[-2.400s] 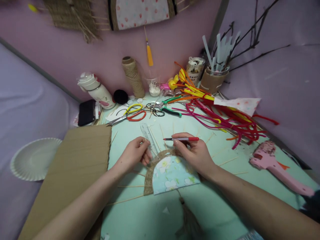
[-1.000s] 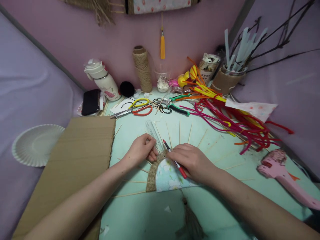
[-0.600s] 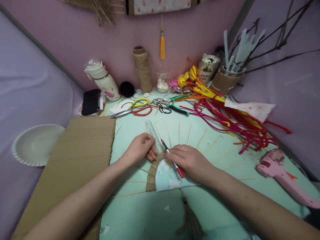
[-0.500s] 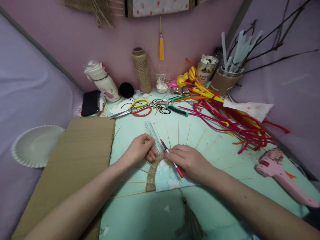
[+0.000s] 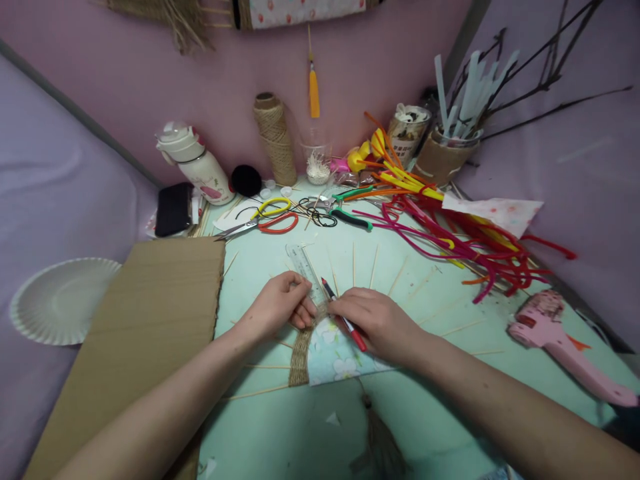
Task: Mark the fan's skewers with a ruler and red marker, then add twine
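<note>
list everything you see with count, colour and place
pen: 1, red-ended, centre
ruler: 1, clear, centre
semicircular piece: 1, blue floral, brown-bordered, centre
sticks: many, pale, fanning from semicircular piece
tassel: 1, brown, front centre
cardboard: 1, brown, left
paper plate: 1, white, far left
flat case: 1, black, back left
bottle: 1, white, back left
twine spool: 1, brown, back centre
cup: 1, clear, beside twine spool
pliers: 1, green-black handles, back centre
scissors: 1, yellow-red handles, left of pliers
pipe cleaners: many, pink, red, yellow, orange, back right
jar: 1, brown, back right
glue gun: 1, pink, right
wall hanging: 1, white-brown, top
table: 1, mint, beneath
left hand: 1, bare, beside ruler
right hand: 1, bare, holding pen
</note>
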Demonstrator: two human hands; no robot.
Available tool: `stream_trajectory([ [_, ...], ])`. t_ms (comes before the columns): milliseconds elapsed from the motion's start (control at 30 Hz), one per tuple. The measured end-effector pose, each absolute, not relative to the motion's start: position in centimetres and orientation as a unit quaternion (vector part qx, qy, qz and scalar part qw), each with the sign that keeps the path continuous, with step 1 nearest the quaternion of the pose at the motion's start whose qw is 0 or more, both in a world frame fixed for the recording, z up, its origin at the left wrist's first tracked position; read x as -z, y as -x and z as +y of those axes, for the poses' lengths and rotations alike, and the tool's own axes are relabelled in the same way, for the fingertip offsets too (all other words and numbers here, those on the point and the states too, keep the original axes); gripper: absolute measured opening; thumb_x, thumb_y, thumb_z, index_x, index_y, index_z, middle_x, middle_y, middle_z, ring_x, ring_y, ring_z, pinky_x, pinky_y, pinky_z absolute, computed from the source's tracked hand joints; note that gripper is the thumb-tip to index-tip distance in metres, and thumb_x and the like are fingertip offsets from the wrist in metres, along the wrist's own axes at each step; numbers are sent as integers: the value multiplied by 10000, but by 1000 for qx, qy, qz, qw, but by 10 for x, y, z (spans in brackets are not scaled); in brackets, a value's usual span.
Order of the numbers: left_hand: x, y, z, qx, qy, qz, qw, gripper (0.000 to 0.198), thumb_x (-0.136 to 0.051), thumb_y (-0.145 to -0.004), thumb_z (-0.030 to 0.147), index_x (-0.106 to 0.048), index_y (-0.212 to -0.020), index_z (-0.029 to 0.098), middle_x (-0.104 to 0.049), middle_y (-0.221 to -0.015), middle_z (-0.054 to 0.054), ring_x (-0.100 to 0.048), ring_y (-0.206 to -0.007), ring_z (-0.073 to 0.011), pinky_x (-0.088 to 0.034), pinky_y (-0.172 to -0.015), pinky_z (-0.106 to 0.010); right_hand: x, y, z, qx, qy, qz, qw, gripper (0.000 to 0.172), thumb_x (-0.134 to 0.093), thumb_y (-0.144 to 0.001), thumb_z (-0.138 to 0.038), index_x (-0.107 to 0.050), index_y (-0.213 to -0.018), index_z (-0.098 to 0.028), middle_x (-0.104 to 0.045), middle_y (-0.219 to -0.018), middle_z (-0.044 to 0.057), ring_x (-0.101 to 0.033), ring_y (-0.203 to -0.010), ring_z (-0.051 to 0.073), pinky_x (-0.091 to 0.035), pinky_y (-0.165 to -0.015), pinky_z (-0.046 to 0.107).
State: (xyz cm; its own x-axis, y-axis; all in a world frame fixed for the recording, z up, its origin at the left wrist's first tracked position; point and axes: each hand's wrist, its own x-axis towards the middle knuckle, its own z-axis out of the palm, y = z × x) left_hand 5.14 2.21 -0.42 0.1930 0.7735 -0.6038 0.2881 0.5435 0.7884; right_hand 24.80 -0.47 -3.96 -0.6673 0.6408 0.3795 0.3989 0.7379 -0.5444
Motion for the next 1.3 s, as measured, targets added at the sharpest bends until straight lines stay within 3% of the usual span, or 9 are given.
stream_trajectory([
  [200, 1, -52, 21, -193, -425, 621, 630, 173, -476, -905, 262, -437, -761, 176, -663, -567, -22, -578, -395, -91, -425, -385, -163, 32, -257, 0, -315, 322, -846, 287, 269, -487, -825, -41, -566, -1035, -189, -662, -926, 47, -590, -856, 162, -468, -750, 283],
  [400, 7, -50, 21, -199, -425, 614, 634, 159, -474, -906, 263, -433, -778, 179, -669, -576, -27, -584, -396, -98, -426, -379, -169, 26, -263, 3, -307, 310, -840, 321, 281, -460, -818, -35, -570, -1024, -191, -660, -901, 49, -588, -849, 165, -470, -750, 289],
  [667, 7, -51, 23, -195, -425, 626, 624, 147, -460, -912, 246, -437, -786, 174, -664, -571, -21, -577, -392, -94, -431, -383, -168, 30, -260, 2, -322, 293, -857, 277, 307, -487, -764, -17, -568, -1014, -178, -645, -899, 51, -583, -837, 168, -466, -731, 288],
  [1300, 9, -53, 23, -202, -431, 634, 609, 160, -510, -891, 265, -445, -777, 174, -654, -551, -16, -570, -385, -94, -441, -388, -171, 31, -260, 2, -334, 322, -841, 279, 298, -482, -771, -16, -570, -997, -189, -661, -907, 48, -597, -850, 168, -473, -744, 292],
])
